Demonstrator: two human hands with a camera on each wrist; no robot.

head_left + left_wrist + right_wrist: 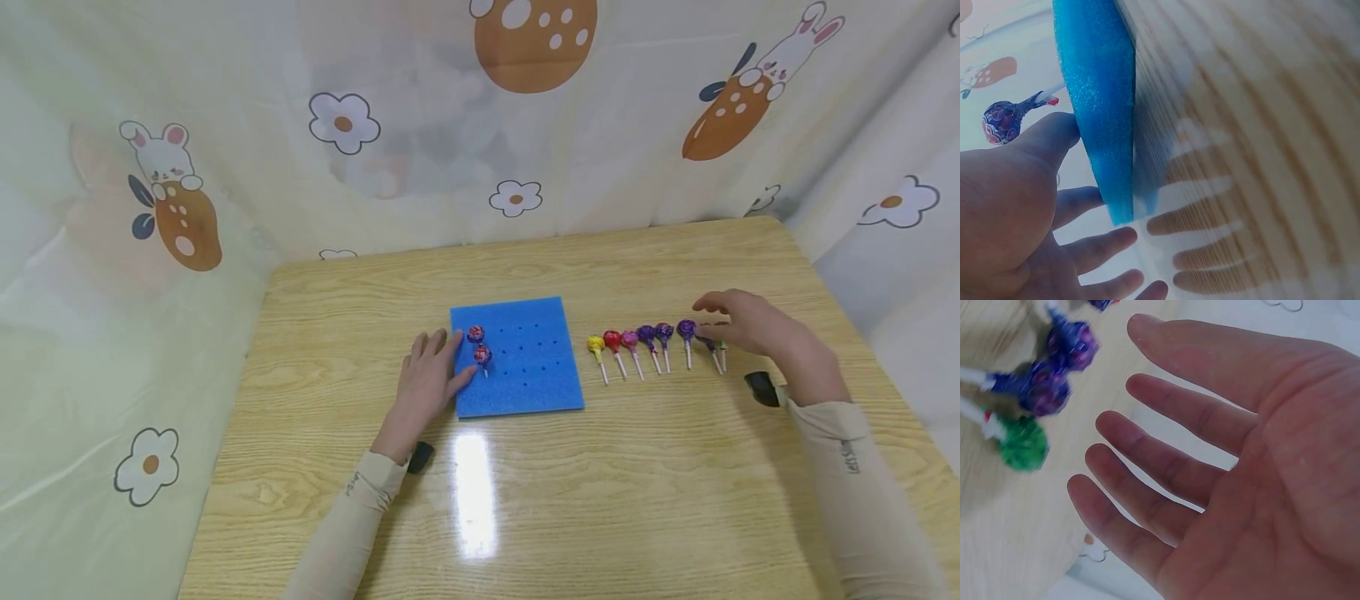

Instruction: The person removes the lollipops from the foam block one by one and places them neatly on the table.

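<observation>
A blue foam board [517, 392] with rows of small holes lies on the table. Two lollipops in red and purple wrappers, one [476, 334] behind the other [482, 356], stand in its left part. My left hand [427, 379] rests at the board's left edge with fingers spread; in the left wrist view its thumb [1054, 134] touches the foam. My right hand [750, 325] hovers over the right end of a row of lollipops, covering some of them. Its fingers are loosely extended with nothing in them. Beside the fingertips in the right wrist view are a green lollipop [1024, 444] and a purple one [1046, 389].
The lollipop row lies right of the board, sticks toward me: a yellow one [596, 343] leads, then a red [612, 340], a pink [628, 339] and several purple ones. A patterned curtain [420, 183] hangs behind the wooden table [600, 500] and along both sides.
</observation>
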